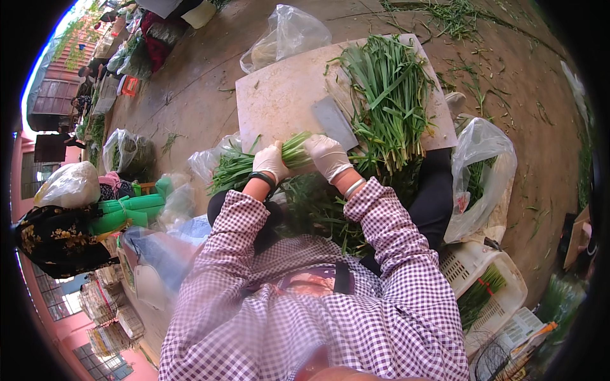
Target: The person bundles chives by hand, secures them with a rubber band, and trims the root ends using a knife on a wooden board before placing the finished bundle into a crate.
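Observation:
A bunch of flat green leafy stems (235,166) is held between my gloved hands over the near edge of a pale board (273,95). My left hand (270,160) is closed round its middle, with leaves trailing to the left. My right hand (325,157) grips the paler stem ends at the bunch's right. A grey flat slab (330,114) lies on the board just beyond my right hand. A large pile of similar greens (391,95) covers the board's right side, and more dark greens (318,206) lie below my hands by my lap.
Plastic bags sit beyond the board (286,38) and at right (483,152). A white crate (508,286) holds banded greens at lower right. Green rolls (127,213) and bundles are at left. Loose leaves (457,19) litter the concrete floor. Other people (95,70) are far left.

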The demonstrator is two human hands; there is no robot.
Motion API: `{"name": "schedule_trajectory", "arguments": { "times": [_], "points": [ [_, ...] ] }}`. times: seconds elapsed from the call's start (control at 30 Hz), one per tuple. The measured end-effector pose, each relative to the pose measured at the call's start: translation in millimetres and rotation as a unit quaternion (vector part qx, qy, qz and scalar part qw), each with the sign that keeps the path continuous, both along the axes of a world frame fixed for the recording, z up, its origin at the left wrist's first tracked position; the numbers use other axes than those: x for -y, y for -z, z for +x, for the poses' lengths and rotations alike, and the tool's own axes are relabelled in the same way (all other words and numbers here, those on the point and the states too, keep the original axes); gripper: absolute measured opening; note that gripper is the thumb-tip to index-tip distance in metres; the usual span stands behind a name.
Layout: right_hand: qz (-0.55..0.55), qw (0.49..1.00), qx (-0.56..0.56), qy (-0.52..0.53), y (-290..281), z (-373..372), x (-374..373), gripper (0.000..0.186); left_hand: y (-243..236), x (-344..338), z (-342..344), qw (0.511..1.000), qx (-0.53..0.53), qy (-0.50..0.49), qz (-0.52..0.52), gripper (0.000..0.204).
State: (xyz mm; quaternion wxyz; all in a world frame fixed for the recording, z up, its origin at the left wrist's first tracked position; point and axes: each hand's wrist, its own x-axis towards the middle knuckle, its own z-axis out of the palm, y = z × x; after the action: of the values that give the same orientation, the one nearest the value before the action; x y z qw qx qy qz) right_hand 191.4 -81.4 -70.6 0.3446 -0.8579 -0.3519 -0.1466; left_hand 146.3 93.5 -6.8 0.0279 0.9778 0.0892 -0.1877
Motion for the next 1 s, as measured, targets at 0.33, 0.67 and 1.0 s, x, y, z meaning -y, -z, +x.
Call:
{"name": "schedule_trajectory", "arguments": {
  "times": [0.33, 0.67, 1.0],
  "points": [
    [-0.095, 0.994, 0.048, -0.024, -43, -3, -4, 0.007, 8, -5, 4, 1.000, -0.018, 0.001, 0.015, 0.094],
    [-0.036, 0.995, 0.059, -0.070, -34, 8, 4, 0.011, 6, -9, 6, 0.999, -0.013, 0.009, -0.032, 0.097],
    [-0.053, 0.973, -0.116, 0.195, -11, -21, 53, 0.027, -2, 34, 20, 0.995, 0.060, 0.029, -0.079, 0.099]
  ]
}}
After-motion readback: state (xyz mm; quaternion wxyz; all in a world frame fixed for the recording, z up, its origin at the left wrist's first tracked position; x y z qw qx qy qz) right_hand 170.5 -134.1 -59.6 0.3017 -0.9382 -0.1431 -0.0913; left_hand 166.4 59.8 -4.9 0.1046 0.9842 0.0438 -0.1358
